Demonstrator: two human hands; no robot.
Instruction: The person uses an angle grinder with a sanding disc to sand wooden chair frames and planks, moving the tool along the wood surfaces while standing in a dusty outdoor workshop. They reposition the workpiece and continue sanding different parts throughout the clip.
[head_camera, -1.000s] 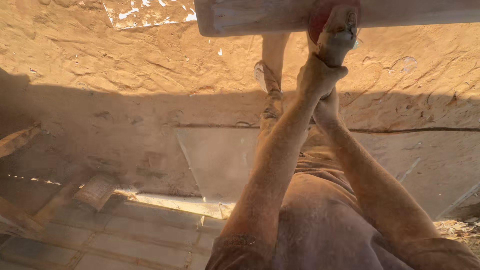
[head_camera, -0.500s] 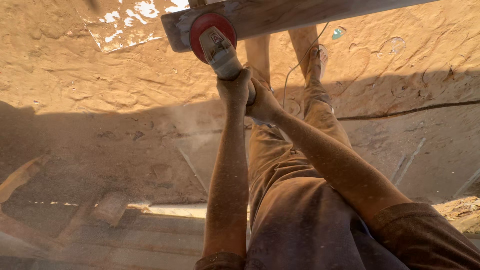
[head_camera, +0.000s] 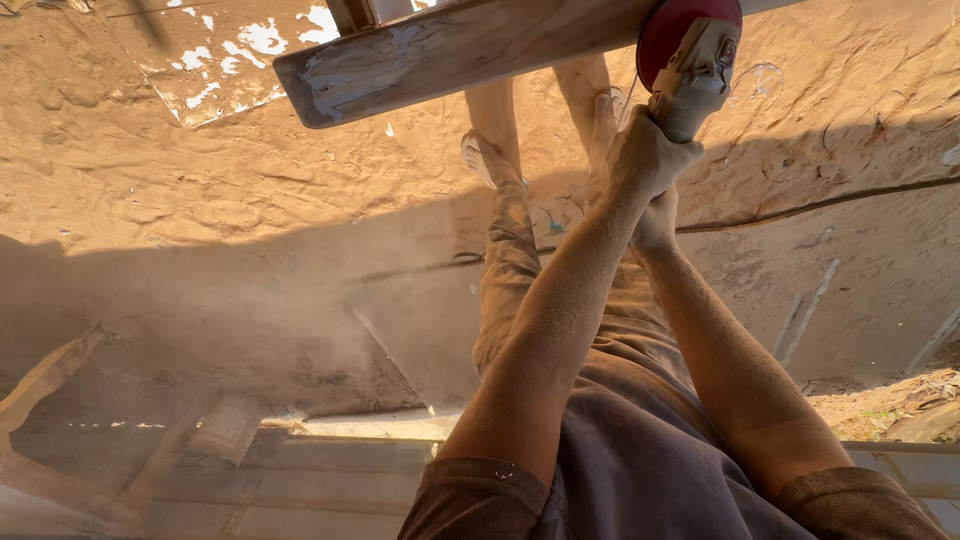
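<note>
Both my hands grip an angle grinder (head_camera: 695, 65) with a grey body and a red guard. My left hand (head_camera: 648, 150) wraps the body just below the head. Beneath it, my right hand (head_camera: 657, 218) holds the rear of the tool. The grinder's disc presses against a long wooden plank (head_camera: 450, 55) that runs across the top of the view, its near face pale and worn. The disc touches the plank well to the right of its left end. My legs and sandalled feet (head_camera: 480, 160) stand below on sandy ground.
Dusty, sawdust-covered ground (head_camera: 200, 200) spreads all around, half in shadow. A cable or crack line (head_camera: 820, 200) runs at the right. Wooden pieces (head_camera: 50, 380) and a tiled strip (head_camera: 300, 480) lie at the lower left. Rubble (head_camera: 900, 400) sits at the lower right.
The grinder has moved from the plank's left end to the right along it. Both arms swung right with it, and dust hangs in the air.
</note>
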